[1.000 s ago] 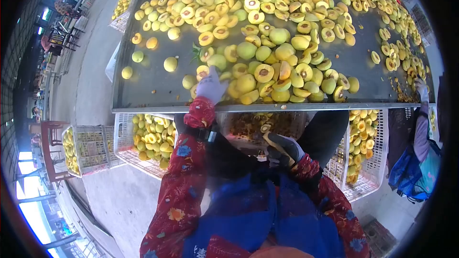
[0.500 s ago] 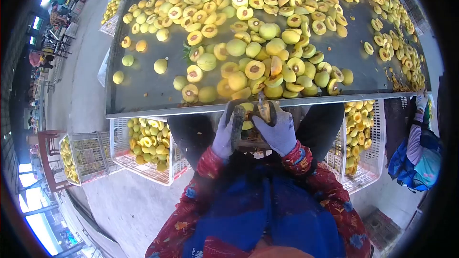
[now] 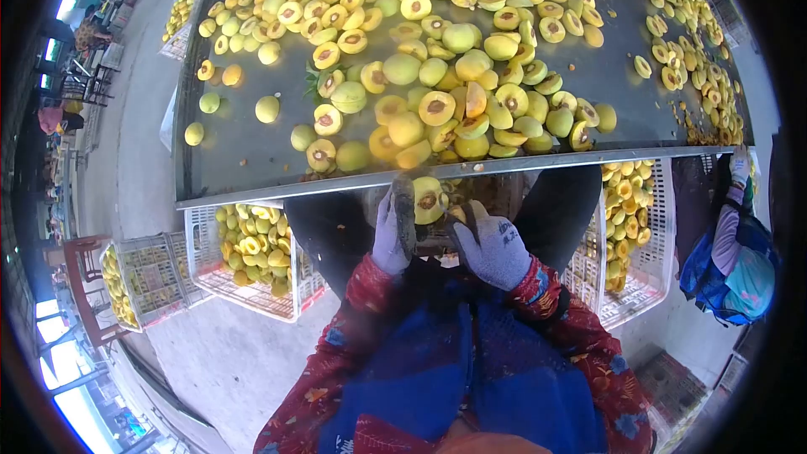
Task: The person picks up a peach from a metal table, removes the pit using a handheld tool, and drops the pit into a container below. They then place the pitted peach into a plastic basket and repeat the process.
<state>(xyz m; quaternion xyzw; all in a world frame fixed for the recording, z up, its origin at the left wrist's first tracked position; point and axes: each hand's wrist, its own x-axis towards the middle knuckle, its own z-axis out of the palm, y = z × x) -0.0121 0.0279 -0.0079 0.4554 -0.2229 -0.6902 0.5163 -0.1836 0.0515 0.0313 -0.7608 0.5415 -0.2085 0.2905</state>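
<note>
Our left hand pinches a yellow fruit half with a brown stone, our right hand grips a small tan thing, and towards twelve o'clock the grey metal tabletop has many cut fruits and some uncut-looking ones.

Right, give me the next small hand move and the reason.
Perhaps bring the pale-gloved right hand to the round, brown-centred cut yellow fruit in the pale-gloved left hand: its cut face is exposed, and the right hand is close by.
</note>
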